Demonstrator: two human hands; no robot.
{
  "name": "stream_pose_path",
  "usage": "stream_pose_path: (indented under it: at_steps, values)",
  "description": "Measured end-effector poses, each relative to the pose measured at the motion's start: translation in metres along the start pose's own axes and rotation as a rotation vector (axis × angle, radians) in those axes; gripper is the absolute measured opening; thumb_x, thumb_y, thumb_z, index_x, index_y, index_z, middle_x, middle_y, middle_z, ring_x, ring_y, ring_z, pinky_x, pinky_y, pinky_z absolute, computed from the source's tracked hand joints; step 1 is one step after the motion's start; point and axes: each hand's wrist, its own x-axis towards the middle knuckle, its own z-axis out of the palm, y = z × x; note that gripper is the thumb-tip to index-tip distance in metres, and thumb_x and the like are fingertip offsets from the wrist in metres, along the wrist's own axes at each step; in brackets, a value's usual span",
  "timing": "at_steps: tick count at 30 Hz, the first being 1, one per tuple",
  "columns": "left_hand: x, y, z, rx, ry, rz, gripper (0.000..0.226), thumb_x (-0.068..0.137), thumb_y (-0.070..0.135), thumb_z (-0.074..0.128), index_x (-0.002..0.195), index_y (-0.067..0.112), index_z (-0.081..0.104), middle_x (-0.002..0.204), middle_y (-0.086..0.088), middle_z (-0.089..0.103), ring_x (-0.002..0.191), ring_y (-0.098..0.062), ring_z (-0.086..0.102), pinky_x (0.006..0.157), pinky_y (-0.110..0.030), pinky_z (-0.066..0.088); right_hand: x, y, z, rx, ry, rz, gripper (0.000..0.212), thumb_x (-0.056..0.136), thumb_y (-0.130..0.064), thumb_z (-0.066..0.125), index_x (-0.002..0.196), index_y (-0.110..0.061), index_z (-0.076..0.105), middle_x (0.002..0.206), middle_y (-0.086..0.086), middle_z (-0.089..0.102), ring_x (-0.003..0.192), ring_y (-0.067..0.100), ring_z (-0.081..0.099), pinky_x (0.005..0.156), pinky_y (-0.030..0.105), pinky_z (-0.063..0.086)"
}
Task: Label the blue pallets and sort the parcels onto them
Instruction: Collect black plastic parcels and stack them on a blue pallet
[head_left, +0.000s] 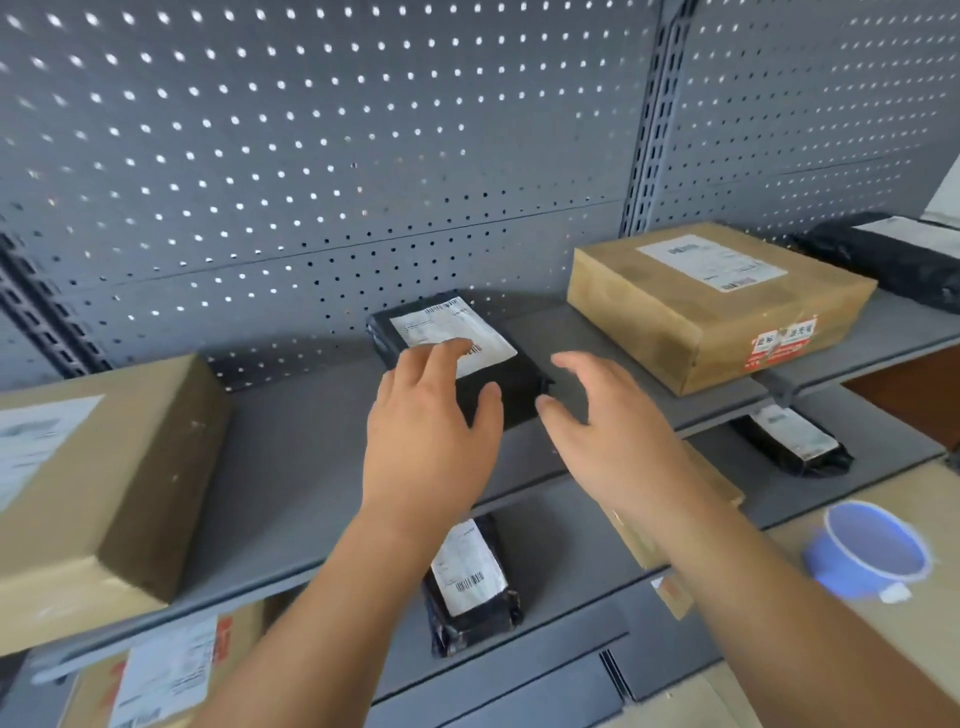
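The black parcel (506, 364), with a white shipping label on top, lies flat on the upper grey shelf (291, 467), directly under the fingers of the left hand (426, 431) and just beyond its thumb. That hand is spread wide, fingers straight over the near-left corner of the label, thumb held out along the parcel's near side. It hides that corner, and whether the fingertips touch the wrap cannot be told. The right hand (597, 421) is wide too, fingers relaxed and fanned, holding nothing. It is just beside the parcel's right end, with its thumb tip close to the near corner; contact there is unclear. The label print is too blurred to read.

Beyond the right hand and to its right sits a taped, labelled cardboard box (717, 306); past it a second black bag (893, 254) is cut off by the frame edge. Well to the left of the left hand a larger cardboard box (104, 478) runs out of frame. Below the left forearm, on the lower shelf, lies a small black packet (470, 587). Below the right hand lies another black packet (795, 441), and a brown carton (719, 486) there is mostly hidden by the right forearm. Right of that forearm stands a blurred blue cup (872, 545)
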Motion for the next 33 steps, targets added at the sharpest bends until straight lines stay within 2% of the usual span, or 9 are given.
stream_pose_path:
  at_steps: [4,9,15,18,19,22,25,30,33]
  values:
    - [0.013,-0.017,0.001,0.013,0.068,-0.063,0.044,0.095,0.036,0.063,0.137,0.025,0.058,0.137,0.002,0.054,0.125,-0.024,0.045,0.1,-0.031,0.035,0.031,-0.005,0.017,0.058,-0.01,-0.008,0.05,0.098,-0.043,0.055,0.145,-0.031,0.047,0.145,-0.007,0.049,0.129,0.008,0.045,0.091,0.019,0.029]
    - [0.028,-0.03,0.004,-0.055,0.023,-0.247,0.05,0.094,0.039,0.063,0.142,0.032,0.05,0.144,0.007,0.045,0.131,-0.02,0.039,0.101,-0.027,0.03,0.074,-0.009,0.033,0.145,-0.104,0.0,0.051,0.098,-0.046,0.049,0.148,-0.034,0.044,0.151,-0.01,0.045,0.135,0.008,0.045,0.095,0.025,0.031]
    - [0.042,-0.031,0.013,-0.235,-0.109,-0.56,0.065,0.088,0.039,0.064,0.148,0.036,0.04,0.139,0.014,0.049,0.127,-0.012,0.051,0.098,-0.032,0.044,0.108,0.0,0.045,0.335,-0.27,0.072,0.051,0.095,-0.048,0.053,0.145,-0.039,0.048,0.149,-0.014,0.051,0.136,0.011,0.047,0.098,0.03,0.037]
    - [0.047,-0.026,0.021,-0.284,-0.135,-0.668,0.041,0.087,0.04,0.064,0.124,0.049,0.049,0.102,0.044,0.06,0.098,0.016,0.06,0.078,-0.02,0.053,0.117,0.006,0.048,0.424,-0.336,0.122,0.056,0.089,-0.047,0.057,0.144,-0.041,0.049,0.146,-0.012,0.053,0.132,0.011,0.049,0.095,0.031,0.038]
    - [0.048,-0.024,0.022,-0.3,-0.151,-0.698,0.033,0.086,0.04,0.063,0.112,0.055,0.049,0.089,0.047,0.06,0.088,0.017,0.061,0.069,-0.018,0.052,0.119,0.008,0.048,0.445,-0.357,0.132,0.057,0.088,-0.046,0.058,0.144,-0.04,0.049,0.147,-0.011,0.054,0.131,0.011,0.05,0.095,0.032,0.039]
    - [0.052,-0.016,0.026,-0.378,-0.154,-0.774,0.02,0.081,0.042,0.063,0.092,0.057,0.055,0.086,0.036,0.067,0.086,0.002,0.068,0.063,-0.027,0.061,0.122,0.012,0.052,0.477,-0.413,0.163,0.066,0.085,-0.042,0.06,0.149,-0.036,0.044,0.151,-0.007,0.051,0.134,0.014,0.049,0.099,0.033,0.04]
    - [0.053,-0.012,0.027,-0.454,-0.14,-0.815,0.023,0.077,0.042,0.063,0.098,0.049,0.062,0.097,0.019,0.074,0.09,-0.013,0.074,0.07,-0.043,0.066,0.122,0.012,0.052,0.478,-0.44,0.207,0.074,0.083,-0.039,0.06,0.154,-0.03,0.04,0.15,-0.007,0.05,0.134,0.016,0.05,0.1,0.034,0.041]
    - [0.051,-0.004,0.028,-0.512,-0.123,-0.877,0.03,0.08,0.036,0.063,0.109,0.041,0.061,0.107,0.009,0.074,0.095,-0.021,0.074,0.077,-0.05,0.065,0.123,0.01,0.045,0.558,-0.541,0.269,0.037,0.08,-0.031,0.057,0.115,-0.028,0.072,0.11,-0.012,0.075,0.107,0.018,0.068,0.098,0.049,0.054]
    - [0.047,0.003,0.03,-0.543,-0.095,-0.902,0.043,0.075,0.036,0.064,0.118,0.038,0.06,0.11,0.009,0.073,0.097,-0.022,0.073,0.078,-0.052,0.065,0.12,0.01,0.04,0.612,-0.545,0.262,0.029,0.081,-0.024,0.056,0.101,-0.028,0.076,0.096,-0.012,0.079,0.098,0.019,0.072,0.094,0.05,0.057]
